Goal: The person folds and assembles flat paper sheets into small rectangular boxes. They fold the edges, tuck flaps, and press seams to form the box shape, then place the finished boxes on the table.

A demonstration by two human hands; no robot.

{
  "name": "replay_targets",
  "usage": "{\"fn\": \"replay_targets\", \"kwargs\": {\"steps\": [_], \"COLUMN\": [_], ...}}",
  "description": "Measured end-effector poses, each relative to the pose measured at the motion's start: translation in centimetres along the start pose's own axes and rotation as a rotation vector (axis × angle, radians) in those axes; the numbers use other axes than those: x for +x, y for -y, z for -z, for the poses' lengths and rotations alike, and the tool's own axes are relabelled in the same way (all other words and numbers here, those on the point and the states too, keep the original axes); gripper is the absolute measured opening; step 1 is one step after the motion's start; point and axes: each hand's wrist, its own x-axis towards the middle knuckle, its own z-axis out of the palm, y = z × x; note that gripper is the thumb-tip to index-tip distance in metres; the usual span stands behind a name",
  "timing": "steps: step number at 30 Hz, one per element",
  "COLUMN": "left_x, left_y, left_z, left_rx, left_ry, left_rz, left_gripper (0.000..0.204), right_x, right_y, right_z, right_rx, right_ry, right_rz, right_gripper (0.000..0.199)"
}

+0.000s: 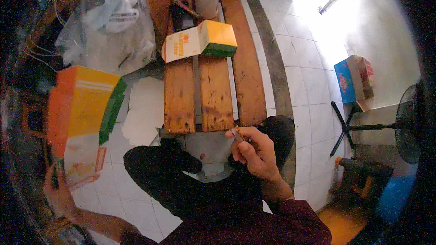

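Between our right fingers we pinch a small stick-like thing at the table edge. Our left hand grips a carton from below, raised off to the side; another box lies on the planks.

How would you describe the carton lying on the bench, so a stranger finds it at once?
Find the wooden slat bench in the middle. Near its far end a carton lies on its side, alone. Its top is orange, its end green, its face white; the similar carton is held up in the left hand.
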Motion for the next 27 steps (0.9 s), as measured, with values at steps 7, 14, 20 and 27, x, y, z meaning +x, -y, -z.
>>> {"fn": "replay_targets", "kwargs": {"steps": [7, 14, 20, 27], "left_x": [-0.7, -2.9, -5.0, -6.5], "left_y": [-4.5, -15.4, -16.7, -15.8], "left_z": [-1.4, -16.0, -18.9, -18.9], "left_rx": [-0.285, -0.772, -0.831, -0.816], "left_ry": [-0.019, 0.327, 0.478, 0.491], "left_rz": [0.003, 0.22, 0.266, 0.316], "left_gripper": [0.029, 0.017, 0.017, 0.017], "right_x": [-0.2, -0.1, 0.0, -0.5], "right_y": [0.6, 2.6, 3.2, 6.9], "right_z": [0.0, 1.2, 1.2, -1.2], "right_rx": [0.049, 0.044, 0.022, 0.142], "right_ry": [-0.07, -0.104, -0.084, 0.051], "right_rz": [-0.001, 0.197, 0.419, 0.451], "right_gripper": [0.028, 0.024, 0.018, 0.008]}}
